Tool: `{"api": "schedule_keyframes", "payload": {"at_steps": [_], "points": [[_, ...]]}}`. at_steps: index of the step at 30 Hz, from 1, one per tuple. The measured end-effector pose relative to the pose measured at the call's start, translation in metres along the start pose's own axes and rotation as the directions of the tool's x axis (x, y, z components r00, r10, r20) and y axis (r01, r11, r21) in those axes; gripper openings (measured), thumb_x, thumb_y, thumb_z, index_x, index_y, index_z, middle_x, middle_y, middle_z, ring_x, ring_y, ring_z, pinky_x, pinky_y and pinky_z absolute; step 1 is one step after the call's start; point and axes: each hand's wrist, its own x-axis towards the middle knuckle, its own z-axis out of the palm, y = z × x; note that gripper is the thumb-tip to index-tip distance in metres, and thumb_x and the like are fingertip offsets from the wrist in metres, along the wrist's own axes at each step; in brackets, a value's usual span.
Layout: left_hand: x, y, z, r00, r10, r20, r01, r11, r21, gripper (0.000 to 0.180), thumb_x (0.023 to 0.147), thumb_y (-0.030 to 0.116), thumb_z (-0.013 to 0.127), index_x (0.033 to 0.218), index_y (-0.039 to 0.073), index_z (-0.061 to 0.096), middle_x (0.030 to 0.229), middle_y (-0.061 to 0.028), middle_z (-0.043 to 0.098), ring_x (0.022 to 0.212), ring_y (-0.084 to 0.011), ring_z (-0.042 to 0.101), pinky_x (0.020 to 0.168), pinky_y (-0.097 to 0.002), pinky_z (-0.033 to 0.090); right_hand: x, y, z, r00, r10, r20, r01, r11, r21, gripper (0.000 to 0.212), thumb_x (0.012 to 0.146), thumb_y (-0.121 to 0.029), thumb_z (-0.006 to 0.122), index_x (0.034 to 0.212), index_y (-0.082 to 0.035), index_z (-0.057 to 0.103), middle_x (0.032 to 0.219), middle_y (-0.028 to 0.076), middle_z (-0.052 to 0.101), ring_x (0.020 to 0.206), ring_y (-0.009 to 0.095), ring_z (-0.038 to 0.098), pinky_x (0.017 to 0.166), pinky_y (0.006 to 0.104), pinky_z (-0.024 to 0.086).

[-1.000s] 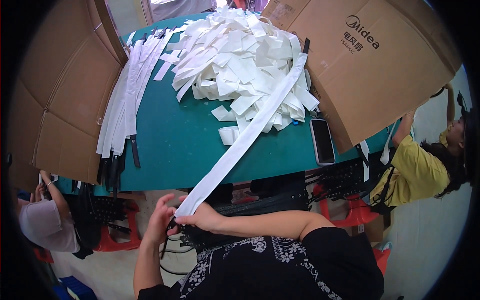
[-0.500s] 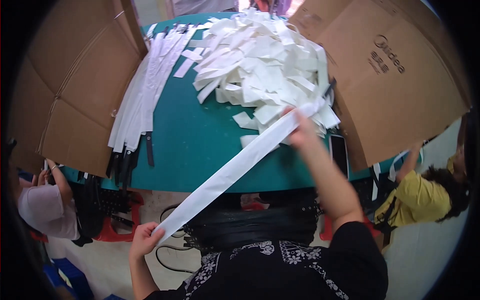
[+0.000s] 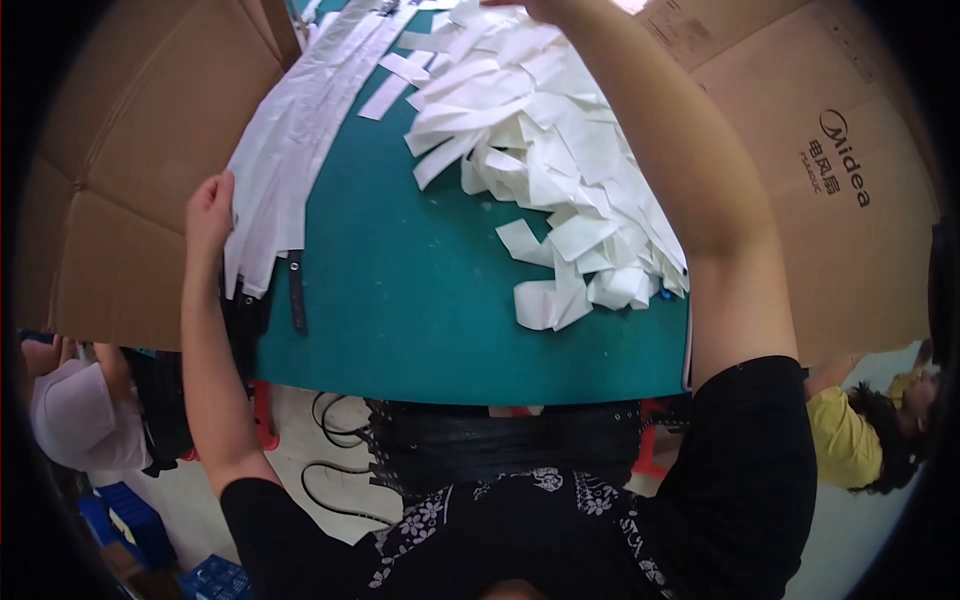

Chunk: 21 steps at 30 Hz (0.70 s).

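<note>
White fabric strip stack (image 3: 290,150) lies along the green table's (image 3: 420,300) left edge, long axis running near-left to far-right. Your left hand (image 3: 208,208) pinches its near end, fingers closed on it. Right hand (image 3: 540,8) reaches far, fingers cut off, can't tell. Half a second ago one strip stretched diagonally between both hands; now it's laid on the stack.

A green worktop (image 3: 420,300) fills the middle of the view. Large brown cardboard sheets stand at its left (image 3: 110,170) and right (image 3: 840,180) sides. Below its near edge lies a pale floor (image 3: 320,470) with black cables (image 3: 335,480), a red stool (image 3: 262,415) and blue crates (image 3: 210,578). Other people sit at the lower left (image 3: 75,415) and lower right (image 3: 865,435).
</note>
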Motion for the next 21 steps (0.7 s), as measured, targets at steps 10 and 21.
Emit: {"api": "schedule_keyframes", "payload": {"at_steps": [10,21], "points": [[-0.123,0.051,0.129,0.831,0.467,0.304,-0.495,0.868,0.02,0.023,0.079,0.013,0.061,0.102,0.008,0.06,0.083,-0.0058,0.057,0.071,-0.013,0.054,0.061,-0.0236,0.043,-0.307,0.099,0.05,0.946,0.324,-0.004,-0.285,0.825,-0.488,0.021,0.079,-0.022,0.06,0.085,-0.002,0.065,0.07,0.009,0.063,0.061,0.015,0.057,0.06,0.0279,0.045],[-0.229,0.103,0.222,0.723,0.451,0.524,-0.459,0.88,-0.124,0.021,0.071,0.024,0.063,0.075,0.003,0.06,0.078,-0.0035,0.056,0.075,-0.0148,0.053,0.07,-0.0275,0.039,-0.41,0.109,0.151,0.851,-0.022,-0.525,-0.214,0.898,-0.384,0.045,0.069,-0.026,0.071,0.106,-0.005,0.056,0.105,0.012,0.053,0.092,0.023,0.053,0.075,0.0306,0.044]]}}
